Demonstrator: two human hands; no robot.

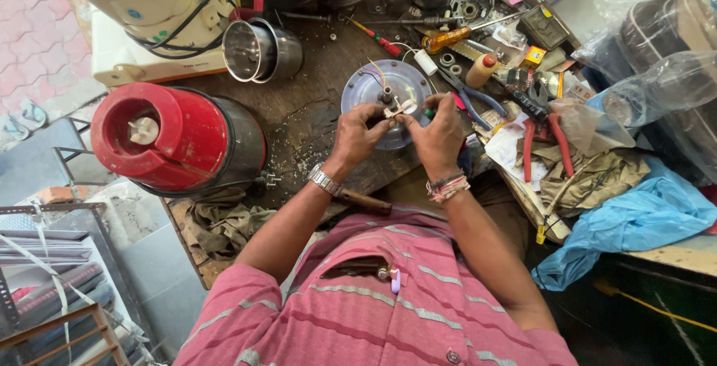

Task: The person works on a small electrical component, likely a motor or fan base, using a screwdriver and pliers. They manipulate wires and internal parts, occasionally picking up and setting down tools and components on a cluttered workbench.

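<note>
My left hand (357, 135) and my right hand (437, 138) meet over a round grey metal motor plate (373, 86) lying on the dark wooden workbench (314, 104). Both hands pinch a small pale wire piece (398, 107) between their fingertips, just above the plate's near edge. Coloured wires (377, 73) rise from the plate's hub. A metal watch is on the left wrist and thread bands are on the right wrist.
A red mixer base (175, 138) stands left of the hands, with steel jars (261, 50) behind it. Red-handled pliers (543, 136), blue-handled pliers (472, 97), screwdrivers (452, 37) and a small bottle (482, 69) lie at right. Blue plastic sheet (635, 220) hangs off the bench's right end.
</note>
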